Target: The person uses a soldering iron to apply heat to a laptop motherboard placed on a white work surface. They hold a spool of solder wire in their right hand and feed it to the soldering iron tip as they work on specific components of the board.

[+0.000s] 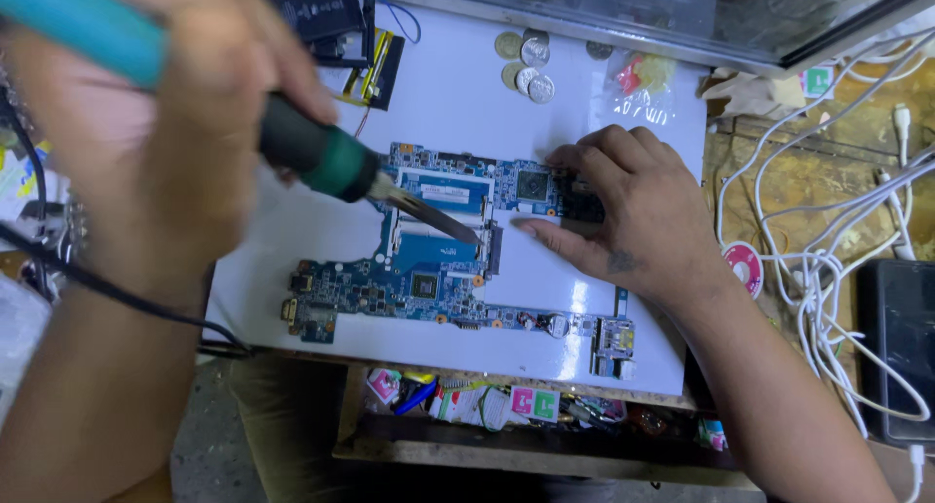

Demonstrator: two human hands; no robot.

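A blue laptop circuit board (429,281) lies flat on a white sheet (458,104). My left hand (166,123), close to the camera and blurred, grips a soldering iron (321,157) with a teal and dark green handle. Its metal tip (438,221) slants down over the memory slots in the middle of the board. My right hand (633,211) rests on the board's upper right end, fingers spread and pressing down near a dark chip. A black cord (107,289) trails from the iron down the left side.
Several coins (526,63) and a small clear plastic bag (643,84) lie at the sheet's far edge. A black flat device (321,8) sits at the top left. White cables (828,269) and a black box (896,337) crowd the right. An open drawer (487,406) of small parts is below.
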